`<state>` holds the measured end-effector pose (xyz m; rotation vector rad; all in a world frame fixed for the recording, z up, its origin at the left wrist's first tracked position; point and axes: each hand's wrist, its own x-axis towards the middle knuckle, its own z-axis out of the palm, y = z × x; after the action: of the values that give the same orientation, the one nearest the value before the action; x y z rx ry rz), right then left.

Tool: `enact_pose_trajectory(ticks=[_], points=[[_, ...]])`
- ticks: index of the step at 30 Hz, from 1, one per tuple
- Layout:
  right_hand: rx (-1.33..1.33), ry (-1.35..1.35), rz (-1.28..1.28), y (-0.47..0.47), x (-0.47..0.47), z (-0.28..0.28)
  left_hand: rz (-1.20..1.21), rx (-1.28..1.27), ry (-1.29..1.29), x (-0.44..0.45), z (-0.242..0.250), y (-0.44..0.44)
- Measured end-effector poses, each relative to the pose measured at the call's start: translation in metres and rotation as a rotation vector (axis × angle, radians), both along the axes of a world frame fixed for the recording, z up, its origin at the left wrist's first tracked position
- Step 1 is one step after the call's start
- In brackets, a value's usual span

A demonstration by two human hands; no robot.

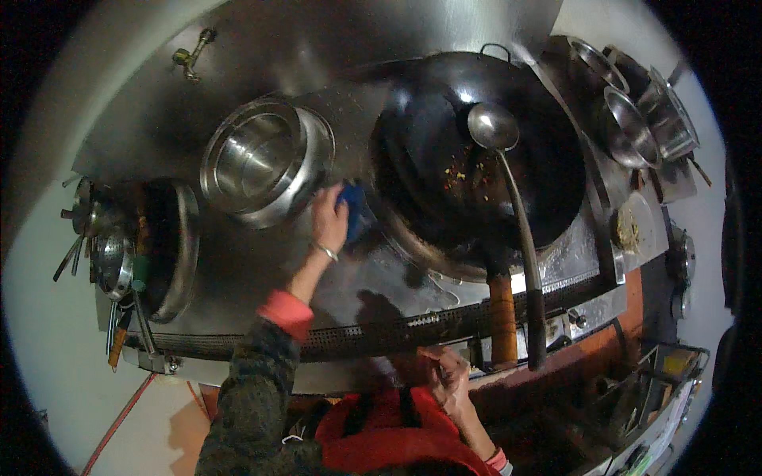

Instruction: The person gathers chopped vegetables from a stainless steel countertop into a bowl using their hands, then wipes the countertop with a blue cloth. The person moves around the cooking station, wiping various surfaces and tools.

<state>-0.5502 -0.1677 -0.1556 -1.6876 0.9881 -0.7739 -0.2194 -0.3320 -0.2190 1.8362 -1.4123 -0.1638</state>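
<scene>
My left hand [331, 221] presses a blue cloth [353, 215] on the stainless steel worktop [250, 273], between the steel bowls and the wok. Two steel basins, one nested in the other, stand just left of that hand; the upper basin [256, 157] seems to hold clear liquid. A large black wok [411, 178] lies to the right, with bits of chopped food [461, 176] at its bottom. Across the wok rests a steel ladle [494, 126], its dark handle reaching past the front edge. My right hand [449, 381], fingers loosely bent and nothing visible in them, is before the worktop's front edge.
On the left, a dark pan [189, 238] stands beside a perforated skimmer [113, 262]. A brass tap [191, 59] juts from the back wall. Several steel pots and bowls [631, 128] crowd the right, near a pale bowl [643, 223]. The wok's wooden handle [503, 321] overhangs the front.
</scene>
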Motion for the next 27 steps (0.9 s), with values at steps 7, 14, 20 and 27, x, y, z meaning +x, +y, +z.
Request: enact_pose_trajectory(ticks=[7, 14, 20, 27], points=[[-0.015, 0.045, -0.07, 0.012, -0.008, -0.009, 0.063, 0.34, -0.413, 0.032, -0.04, -0.012], [-0.039, 0.018, -0.075, 0.009, 0.005, -0.008, -0.162, 0.344, -0.283, -0.086, -0.064, 0.084], [-0.045, 0.007, -0.037, 0.007, 0.018, -0.001, -0.421, 0.238, 0.182, -0.161, -0.042, 0.101], [-0.065, 0.051, -0.039, 0.02, 0.012, -0.008, -0.052, 0.09, 0.353, -0.043, -0.031, 0.073]])
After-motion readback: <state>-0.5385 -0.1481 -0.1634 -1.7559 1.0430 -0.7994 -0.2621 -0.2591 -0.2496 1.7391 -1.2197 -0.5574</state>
